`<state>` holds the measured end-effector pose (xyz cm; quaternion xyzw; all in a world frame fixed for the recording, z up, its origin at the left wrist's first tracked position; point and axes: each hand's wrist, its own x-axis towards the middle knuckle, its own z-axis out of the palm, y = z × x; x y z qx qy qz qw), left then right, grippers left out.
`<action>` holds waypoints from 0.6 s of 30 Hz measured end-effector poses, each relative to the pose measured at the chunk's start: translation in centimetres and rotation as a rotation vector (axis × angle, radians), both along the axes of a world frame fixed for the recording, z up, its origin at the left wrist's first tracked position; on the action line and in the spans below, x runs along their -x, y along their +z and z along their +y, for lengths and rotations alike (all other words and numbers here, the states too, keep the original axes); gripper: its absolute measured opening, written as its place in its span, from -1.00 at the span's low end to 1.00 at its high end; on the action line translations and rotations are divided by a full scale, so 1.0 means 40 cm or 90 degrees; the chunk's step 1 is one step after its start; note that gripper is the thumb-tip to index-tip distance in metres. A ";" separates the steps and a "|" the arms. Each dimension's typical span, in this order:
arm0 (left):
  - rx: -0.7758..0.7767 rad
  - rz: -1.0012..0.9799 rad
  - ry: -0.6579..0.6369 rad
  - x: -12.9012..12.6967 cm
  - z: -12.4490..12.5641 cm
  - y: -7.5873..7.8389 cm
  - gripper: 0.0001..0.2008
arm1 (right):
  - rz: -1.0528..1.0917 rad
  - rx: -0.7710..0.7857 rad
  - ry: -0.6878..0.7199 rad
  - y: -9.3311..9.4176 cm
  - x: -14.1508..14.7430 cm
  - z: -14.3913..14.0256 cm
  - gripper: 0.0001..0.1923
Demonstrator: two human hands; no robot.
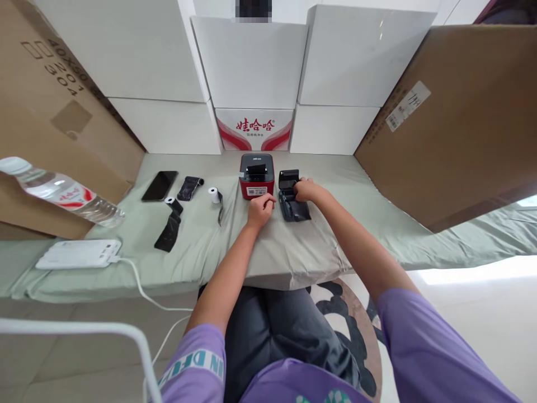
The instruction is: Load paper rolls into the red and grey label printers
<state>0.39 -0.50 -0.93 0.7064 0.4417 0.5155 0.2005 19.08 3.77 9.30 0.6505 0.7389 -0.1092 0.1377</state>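
Note:
My right hand [305, 189] reaches into a small dark portable printer [290, 206], its fingers bent at the hinge between the body and the raised lid [289, 178]. What the fingertips pinch, if anything, is hidden. A dark strip [300, 211] of paper lies over the printer's lower right part. My left hand [260, 210] rests on the cloth with fingers curled in, nothing visible in them, just before a red and black desktop printer [257, 178]. Left of that printer are a small white paper roll [213, 195] with a dark tail and two dark, partly unrolled rolls [170, 226], [190, 188].
A phone [160, 186], a water bottle [69, 193] and a white power bank [79, 254] with a cable stand or lie at left. Cardboard boxes flank the cloth-covered table [335, 173] at left [96, 129] and right [453, 129]. White boxes [251, 67] line the back.

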 end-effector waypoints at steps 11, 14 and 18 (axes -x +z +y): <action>0.037 0.023 0.000 -0.009 0.000 0.006 -0.78 | 0.393 -0.109 -0.005 0.094 -0.064 0.027 -0.80; 0.067 0.049 0.032 -0.011 0.005 0.001 -0.78 | 0.691 -0.042 -0.002 0.153 0.003 -0.016 -0.77; 0.098 0.025 0.041 -0.013 0.014 -0.009 -0.78 | 0.942 0.071 0.121 0.209 0.180 -0.082 -0.68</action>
